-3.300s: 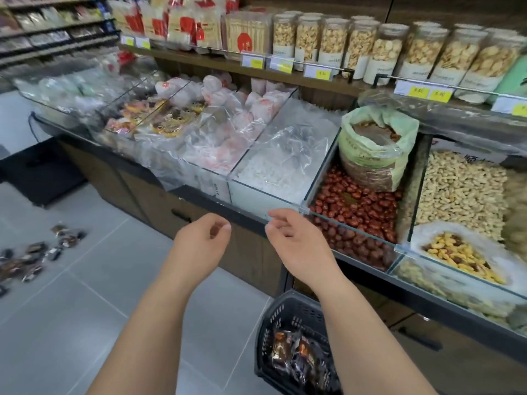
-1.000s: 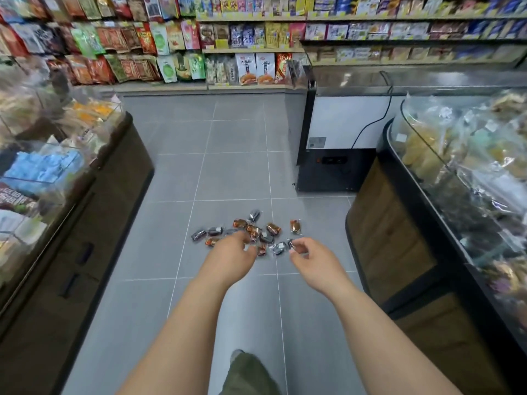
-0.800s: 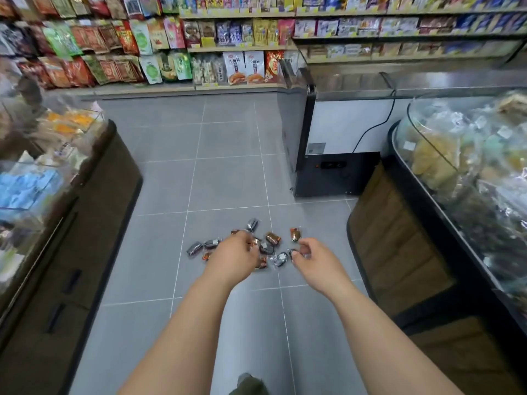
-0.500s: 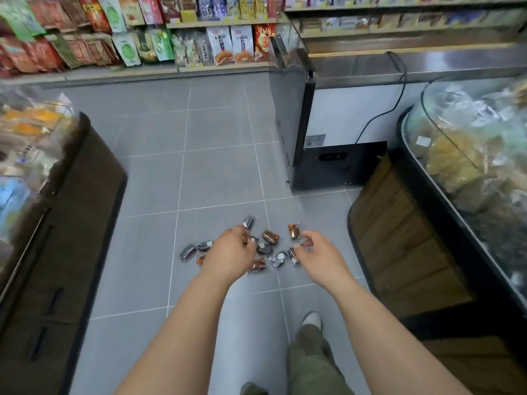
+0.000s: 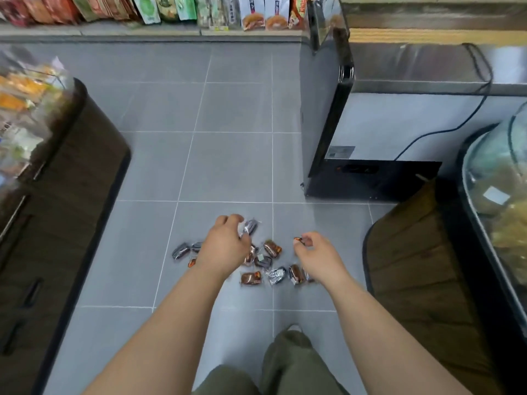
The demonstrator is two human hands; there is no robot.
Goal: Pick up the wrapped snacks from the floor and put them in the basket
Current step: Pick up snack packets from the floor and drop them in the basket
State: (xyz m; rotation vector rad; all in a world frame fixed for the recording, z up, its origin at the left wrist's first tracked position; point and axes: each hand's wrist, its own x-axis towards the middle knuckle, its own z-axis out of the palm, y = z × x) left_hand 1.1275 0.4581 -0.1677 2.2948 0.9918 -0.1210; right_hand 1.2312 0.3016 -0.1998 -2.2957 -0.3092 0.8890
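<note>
Your right hand (image 5: 319,259) pinches a wrapped snack (image 5: 298,239); left hand (image 5: 225,246) curled — its grip I cannot tell. Freezer (image 5: 399,124) at 1 o'clock, cabinet (image 5: 65,223) at 9; packets (image 5: 256,12) at 12 — unreadable.

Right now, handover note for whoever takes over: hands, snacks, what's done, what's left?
Left hand: fingers curled over the pile, beside a dark snack; cannot tell if it grips it.
Right hand: pinches an orange snack at its fingertips.
Pile: roughly a dozen wrapped snacks scattered on the floor, between and under the hands.
Basket: not in view.
Done: at most one pick under way.
Left: gather the whole pile, carry it to the basket, drop it in.
</note>
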